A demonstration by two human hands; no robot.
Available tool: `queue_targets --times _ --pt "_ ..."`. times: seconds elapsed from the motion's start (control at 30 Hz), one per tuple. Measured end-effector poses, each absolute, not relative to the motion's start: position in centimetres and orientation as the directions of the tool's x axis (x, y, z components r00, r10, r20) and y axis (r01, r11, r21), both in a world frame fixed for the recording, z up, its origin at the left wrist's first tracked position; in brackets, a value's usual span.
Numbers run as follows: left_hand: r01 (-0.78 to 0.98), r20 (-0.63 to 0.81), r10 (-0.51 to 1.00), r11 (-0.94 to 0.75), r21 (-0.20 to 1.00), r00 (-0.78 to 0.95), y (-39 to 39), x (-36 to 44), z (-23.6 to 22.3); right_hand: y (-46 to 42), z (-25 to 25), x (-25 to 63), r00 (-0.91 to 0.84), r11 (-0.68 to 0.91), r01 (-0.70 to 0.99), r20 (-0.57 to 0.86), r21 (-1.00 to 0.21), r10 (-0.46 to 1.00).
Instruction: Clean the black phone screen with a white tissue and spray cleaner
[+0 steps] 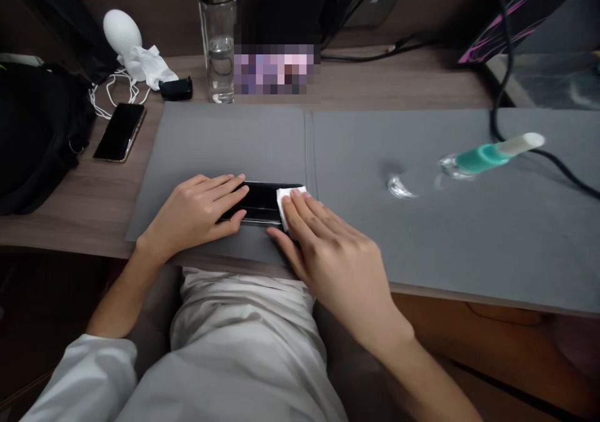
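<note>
A black glossy smartphone (263,202) lies sideways on the grey desk mat near the front edge of the desk. My left hand (197,212) covers its left end, with the fingers at the far edge and the thumb at the near edge, holding it against the mat. A folded white tissue (284,200) sits on the right end of the phone. The fingertips of my right hand (335,253) press the tissue down, and the thumb rests beside the phone's near edge. The phone's left end and part of the tissue are hidden under my hands.
On the grey mat (445,234) to the right are a teal bottle (482,157) with a white cap and a small clear, shiny piece (400,187). Behind stand a glass water bottle (220,53) and a black cable (499,90). Another phone (120,132) lies left.
</note>
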State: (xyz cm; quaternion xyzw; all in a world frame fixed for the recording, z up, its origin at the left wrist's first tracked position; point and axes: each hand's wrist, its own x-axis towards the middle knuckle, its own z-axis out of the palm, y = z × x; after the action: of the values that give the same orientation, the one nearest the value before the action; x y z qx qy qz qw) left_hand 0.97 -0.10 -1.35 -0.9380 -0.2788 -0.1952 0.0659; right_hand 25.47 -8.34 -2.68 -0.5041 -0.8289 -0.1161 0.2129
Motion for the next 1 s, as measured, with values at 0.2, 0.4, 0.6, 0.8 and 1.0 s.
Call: queue_targets --times 0.2,0.4,0.6,0.8,1.0 --pt "0.54 0.394 0.497 -0.842 0.001 0.774 -0.1 0.9 -1.3 -7.0 -3.7 25.9 -0.363 0.456 0.881 0.436 -0.127 0.824" --pt "0.559 0.389 0.513 -0.829 -0.006 0.765 -0.1 1.0 -1.3 -7.5 -3.1 26.1 -0.384 0.48 0.868 0.441 -0.128 0.811" --pt "0.547 0.4 0.494 -0.837 -0.021 0.772 -0.1 0.9 -1.5 -9.3 -1.9 25.4 -0.431 0.494 0.869 0.442 -0.034 0.787" --pt "0.548 0.392 0.499 -0.837 -0.014 0.773 -0.1 0.9 -1.4 -8.8 -2.6 25.1 -0.437 0.524 0.846 0.438 -0.095 0.785" --pt "0.549 0.382 0.501 -0.836 -0.019 0.776 -0.1 0.8 -1.5 -6.8 -3.6 25.7 -0.453 0.55 0.817 0.397 -0.174 0.798"
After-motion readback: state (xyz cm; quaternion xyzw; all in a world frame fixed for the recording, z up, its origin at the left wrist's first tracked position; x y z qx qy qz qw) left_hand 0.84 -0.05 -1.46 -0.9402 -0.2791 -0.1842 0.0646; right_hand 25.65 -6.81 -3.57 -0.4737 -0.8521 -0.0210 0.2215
